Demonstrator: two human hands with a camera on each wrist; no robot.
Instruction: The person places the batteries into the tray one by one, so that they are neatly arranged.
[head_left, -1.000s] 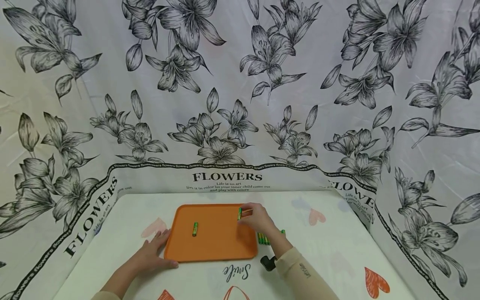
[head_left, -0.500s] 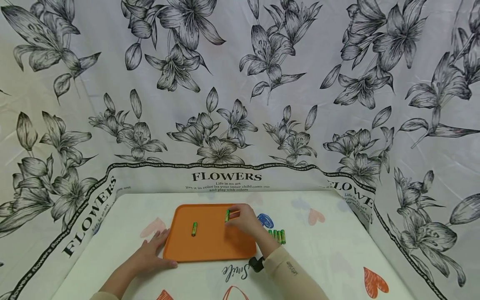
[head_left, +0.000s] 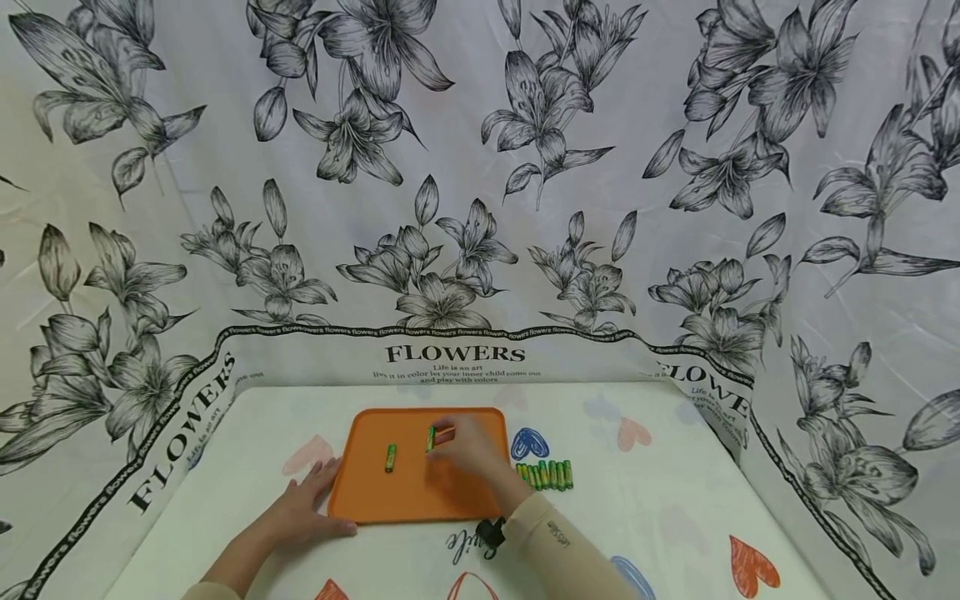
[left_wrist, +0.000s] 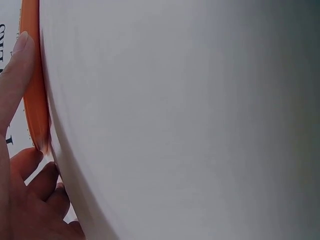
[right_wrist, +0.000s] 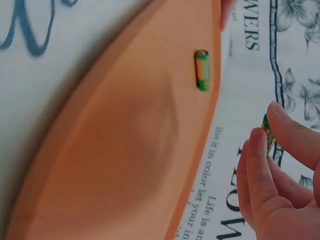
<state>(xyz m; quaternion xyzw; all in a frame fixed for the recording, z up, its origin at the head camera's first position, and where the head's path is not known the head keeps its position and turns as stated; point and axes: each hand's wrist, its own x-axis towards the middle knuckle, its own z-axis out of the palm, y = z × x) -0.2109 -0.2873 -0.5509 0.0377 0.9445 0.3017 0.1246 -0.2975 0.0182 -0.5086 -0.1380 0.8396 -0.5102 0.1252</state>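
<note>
Right hand (head_left: 468, 447) pinches battery (head_left: 431, 439) over tray (head_left: 375, 498), lower centre of head view. Second battery (head_left: 390, 458) lies on tray, further left. Left hand (head_left: 303, 502), fingers spread, touches tray edge, lower left. Battery row (head_left: 553, 475) lower right of centre.

We find room for a hand across the near part of the orange tray (head_left: 405, 502), while a lying battery (head_left: 390, 458) and the right hand (head_left: 465, 446) obstruct farther in.

The right hand (right_wrist: 284, 201) partly hides the pinched battery (right_wrist: 269, 136) (its label print too small to read).
</note>
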